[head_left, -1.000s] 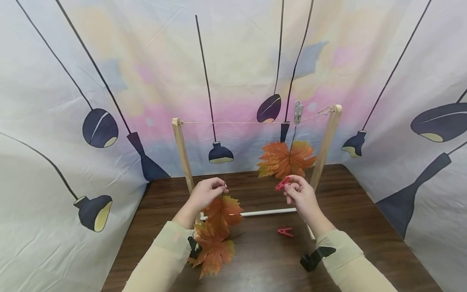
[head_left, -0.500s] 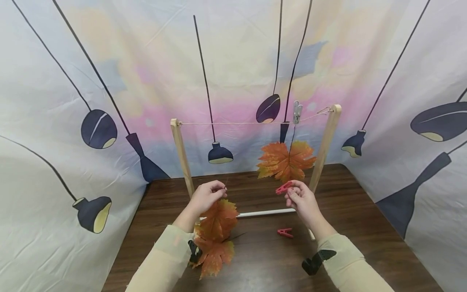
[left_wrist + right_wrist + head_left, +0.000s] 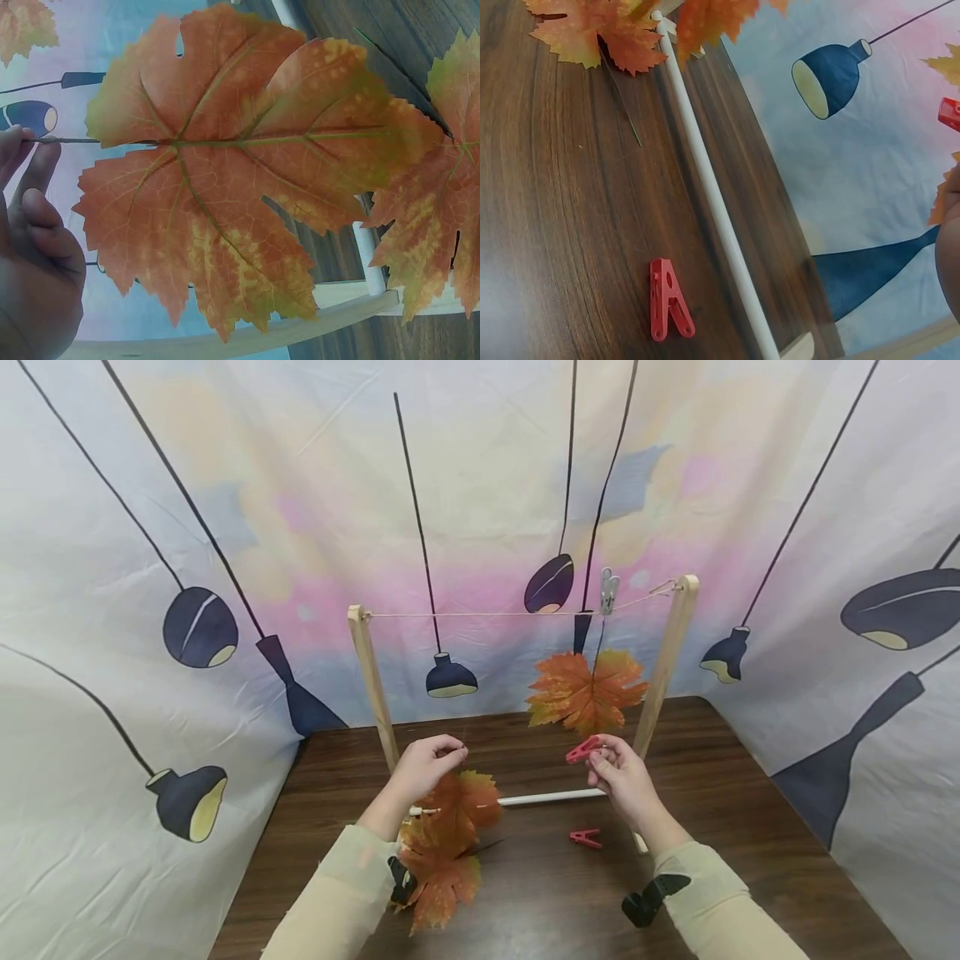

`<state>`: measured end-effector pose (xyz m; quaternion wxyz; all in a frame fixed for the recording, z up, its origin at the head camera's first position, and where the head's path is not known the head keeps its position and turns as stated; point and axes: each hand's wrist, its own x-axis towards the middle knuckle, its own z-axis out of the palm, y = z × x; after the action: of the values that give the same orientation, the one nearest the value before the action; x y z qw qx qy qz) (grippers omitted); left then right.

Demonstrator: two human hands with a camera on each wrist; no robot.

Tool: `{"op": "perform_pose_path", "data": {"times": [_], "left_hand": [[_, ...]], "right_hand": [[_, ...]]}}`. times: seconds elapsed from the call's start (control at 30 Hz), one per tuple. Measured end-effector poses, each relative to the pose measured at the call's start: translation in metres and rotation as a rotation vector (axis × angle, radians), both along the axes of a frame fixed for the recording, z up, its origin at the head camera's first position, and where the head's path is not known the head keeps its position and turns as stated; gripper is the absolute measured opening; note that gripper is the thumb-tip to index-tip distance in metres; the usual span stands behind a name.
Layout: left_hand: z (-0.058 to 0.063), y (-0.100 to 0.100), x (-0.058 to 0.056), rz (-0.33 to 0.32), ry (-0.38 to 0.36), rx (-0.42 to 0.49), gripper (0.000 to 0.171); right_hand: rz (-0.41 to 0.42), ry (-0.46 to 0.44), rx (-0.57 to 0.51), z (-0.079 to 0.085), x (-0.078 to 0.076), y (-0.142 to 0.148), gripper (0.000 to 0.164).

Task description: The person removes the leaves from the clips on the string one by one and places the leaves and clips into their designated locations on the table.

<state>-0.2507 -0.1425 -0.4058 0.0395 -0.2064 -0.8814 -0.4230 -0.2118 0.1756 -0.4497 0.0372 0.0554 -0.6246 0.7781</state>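
Observation:
My left hand (image 3: 423, 770) pinches the thin stem of an orange artificial maple leaf (image 3: 240, 169), which hangs below the fingers in the head view. A second maple leaf (image 3: 442, 881) lies on the table beneath it. Between the thumb and fingers of my right hand (image 3: 626, 777) is a red clothespin (image 3: 581, 750), pointing left. Another red clothespin (image 3: 667, 300) lies on the table between the hands. Farther back, a third maple leaf (image 3: 588, 689) hangs from a string (image 3: 480, 613), held by a grey clothespin (image 3: 608, 592).
The string runs between two wooden posts (image 3: 663, 668) of a frame standing on the dark wooden table (image 3: 540, 893). A white rod (image 3: 712, 180) joins the posts low down. Behind rises a cloth backdrop (image 3: 480, 485) printed with lamps.
The leaf in my left hand has swung and turned a little. My right hand has come down slightly with its red clothespin. The hanging leaf and the table items stay put.

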Motion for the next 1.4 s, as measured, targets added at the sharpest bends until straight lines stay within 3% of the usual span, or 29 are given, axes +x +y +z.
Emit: {"op": "perform_pose_path", "data": {"times": [0.4,0.67,0.9,1.4], "left_hand": [[0.0003,0.0029,0.0022,0.039,0.068,0.027,0.006],[0.0034,0.0028,0.0018,0.067,0.094,-0.005,0.006],[0.0076,-0.0002,0.0026,0.084,0.085,-0.047,0.006],[0.0057,-0.0058,0.0086,0.068,0.078,-0.111,0.009]], "right_hand": [[-0.055,0.01,0.052,-0.0006,-0.0016,-0.005,0.03],[-0.081,0.033,0.049,-0.0002,-0.0021,-0.0073,0.022],[-0.065,0.02,0.097,-0.0008,-0.0011,-0.0057,0.039],[-0.061,-0.024,0.152,-0.0079,-0.0015,-0.0066,0.037]]}}
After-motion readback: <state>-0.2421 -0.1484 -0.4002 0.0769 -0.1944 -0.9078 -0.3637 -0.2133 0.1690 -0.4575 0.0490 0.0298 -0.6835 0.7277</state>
